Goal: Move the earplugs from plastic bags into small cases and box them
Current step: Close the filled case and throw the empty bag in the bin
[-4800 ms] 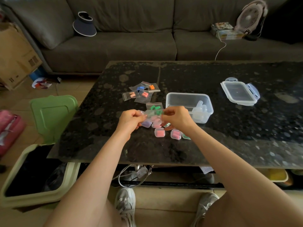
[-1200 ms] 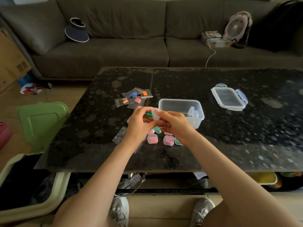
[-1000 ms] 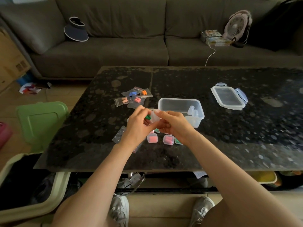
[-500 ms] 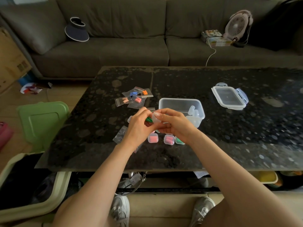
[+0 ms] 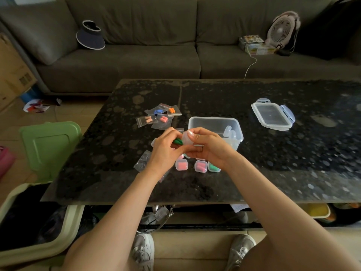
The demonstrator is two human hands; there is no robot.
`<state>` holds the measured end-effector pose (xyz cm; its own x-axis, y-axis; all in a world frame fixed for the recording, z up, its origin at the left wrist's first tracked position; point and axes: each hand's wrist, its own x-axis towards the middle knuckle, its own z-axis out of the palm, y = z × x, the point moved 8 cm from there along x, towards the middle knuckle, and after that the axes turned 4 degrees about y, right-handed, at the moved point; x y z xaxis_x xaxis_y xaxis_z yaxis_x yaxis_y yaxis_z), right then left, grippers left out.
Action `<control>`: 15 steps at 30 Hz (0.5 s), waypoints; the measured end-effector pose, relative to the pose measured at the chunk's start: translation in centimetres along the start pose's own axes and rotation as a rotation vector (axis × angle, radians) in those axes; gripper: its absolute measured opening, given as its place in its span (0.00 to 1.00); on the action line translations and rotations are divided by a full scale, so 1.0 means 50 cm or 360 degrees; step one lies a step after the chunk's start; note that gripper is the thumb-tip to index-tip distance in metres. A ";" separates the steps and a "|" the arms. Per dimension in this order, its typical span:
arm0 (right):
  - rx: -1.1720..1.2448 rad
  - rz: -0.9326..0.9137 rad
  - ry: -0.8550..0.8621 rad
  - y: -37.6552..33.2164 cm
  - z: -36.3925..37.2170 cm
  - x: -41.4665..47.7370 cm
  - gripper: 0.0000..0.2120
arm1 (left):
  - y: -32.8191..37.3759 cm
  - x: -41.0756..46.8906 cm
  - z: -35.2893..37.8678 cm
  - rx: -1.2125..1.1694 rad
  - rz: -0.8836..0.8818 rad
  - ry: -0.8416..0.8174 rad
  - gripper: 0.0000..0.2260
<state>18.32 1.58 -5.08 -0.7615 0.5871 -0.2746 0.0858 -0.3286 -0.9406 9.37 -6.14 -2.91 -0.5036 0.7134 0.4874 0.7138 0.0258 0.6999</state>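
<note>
My left hand [image 5: 165, 151] pinches green earplugs [image 5: 177, 141] just above the table, against a small clear case [image 5: 188, 139] that my right hand [image 5: 209, 148] grips. Under my hands lie filled small cases: two pink ones [image 5: 181, 164] [image 5: 200, 166] and a green one [image 5: 213, 167]. Several plastic bags with blue, orange and pink earplugs [image 5: 160, 116] lie behind my hands. An emptied bag [image 5: 142, 163] lies left of my left wrist. The clear box [image 5: 214, 123] stands just behind my right hand with a few empty cases [image 5: 229, 132] inside.
The box's lid [image 5: 272, 116] lies to the right on the dark stone table [image 5: 273, 153]. A bin with a green lid [image 5: 46, 145] stands at the table's left. A sofa with a visor and a fan runs along the back.
Earlier both hands held a bag with green earplugs; that bag now lies emptied on the table. My right hand now holds a clear case and my left brings the green earplugs to it.
</note>
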 end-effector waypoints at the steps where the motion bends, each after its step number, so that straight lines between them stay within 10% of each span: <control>1: 0.0031 0.0003 -0.0003 -0.001 -0.001 0.000 0.02 | -0.001 0.001 -0.001 -0.0006 -0.0004 0.0002 0.09; 15: 0.0133 0.0008 0.0076 -0.006 -0.025 0.005 0.05 | -0.062 -0.008 0.007 -0.0022 -0.0524 -0.0214 0.14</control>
<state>18.88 2.74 -5.14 -0.7295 0.6192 -0.2905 0.0344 -0.3909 -0.9198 7.52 -6.25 -5.47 -0.6362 0.7543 0.1621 0.5168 0.2607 0.8154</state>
